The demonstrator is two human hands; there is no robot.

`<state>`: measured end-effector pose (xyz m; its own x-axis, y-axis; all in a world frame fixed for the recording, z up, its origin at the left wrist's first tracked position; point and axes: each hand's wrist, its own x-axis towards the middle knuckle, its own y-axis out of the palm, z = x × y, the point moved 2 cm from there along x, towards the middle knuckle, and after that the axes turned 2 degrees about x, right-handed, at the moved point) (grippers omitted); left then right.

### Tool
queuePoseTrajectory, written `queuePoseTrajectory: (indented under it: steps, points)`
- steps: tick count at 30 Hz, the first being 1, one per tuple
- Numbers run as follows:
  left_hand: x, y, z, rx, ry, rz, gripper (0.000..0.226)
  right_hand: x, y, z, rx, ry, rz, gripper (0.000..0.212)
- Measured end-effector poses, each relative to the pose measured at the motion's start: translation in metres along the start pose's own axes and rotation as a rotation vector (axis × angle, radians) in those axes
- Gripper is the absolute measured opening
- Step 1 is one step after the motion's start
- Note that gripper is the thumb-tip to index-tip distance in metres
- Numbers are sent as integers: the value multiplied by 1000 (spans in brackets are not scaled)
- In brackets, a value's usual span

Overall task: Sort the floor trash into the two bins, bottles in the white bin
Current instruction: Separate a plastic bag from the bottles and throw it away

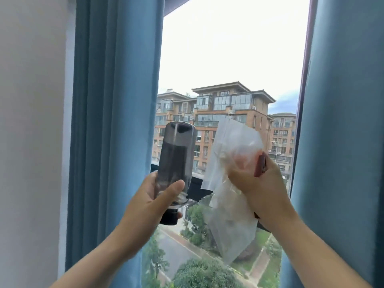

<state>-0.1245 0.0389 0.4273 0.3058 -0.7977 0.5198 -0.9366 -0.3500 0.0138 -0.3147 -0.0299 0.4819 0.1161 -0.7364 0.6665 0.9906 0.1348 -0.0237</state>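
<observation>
Bottle of smoky clear plastic with a black cap (pixel 176 154): I hold it raised and upside down, cap lowest, leaning a little to the right. My left grip (pixel 151 200) is clamped on its lower end, thumb laid across the body just above the cap. My right grip (pixel 259 183) is closed round a crumpled clear plastic bag (pixel 230 221), one end of which sticks up above my fingers while the other hangs below my wrist. A small dark red thing (pixel 260 166) is pinched in with the bag; I cannot tell what it is. Bottle and bag sit just beside each other, not touching. Behind them a long blue curtain (pixel 114 121) hangs on the left, next to a white wall (pixel 31 121), and a second blue curtain (pixel 342 142) on the right. Between the curtains is a window (pixel 228 59), and through it brick apartment blocks (pixel 224 113), with green trees (pixel 199 271) and a grey road (pixel 176 252) far below.
</observation>
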Motion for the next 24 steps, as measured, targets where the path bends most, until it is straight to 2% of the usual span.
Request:
queuePoseTrajectory:
  steps: [7,11,18,21,24]
  points:
    - [13,44,-4,-158,47,152,51,-3,-37,37,-13,-53,-77,31]
    - [25,60,-6,-251,50,251,54,-15,-47,59,-89,-58,-149,18]
    - [29,83,-26,-439,69,562,36,-52,-56,93,-256,-73,-407,18]
    - [16,93,-33,-528,64,703,29,-80,-65,106,-319,-97,-553,12]
    - [-2,108,-40,-590,83,855,37,-115,-75,125,-421,-84,-691,16]
